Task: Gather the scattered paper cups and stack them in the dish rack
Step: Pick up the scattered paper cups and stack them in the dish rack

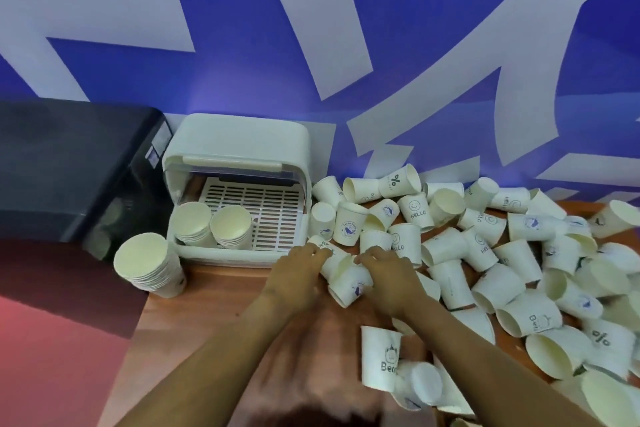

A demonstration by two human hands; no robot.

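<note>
The left hand (300, 262) and right hand (382, 265) curl from either side round a small cluster of paper cups (343, 274) lying on the desk (214, 308) just in front of the dish rack (239, 191). This looks like the gathering step, nesting loose cups into one sleeve. Two short stacks (213, 224) already stand in the rack's tray, another stack (149, 263) waits just outside it, and many cups (502, 253) lie scattered to the right. Next, the held cups need aligning mouth-to-base before being lifted into the rack.
</note>
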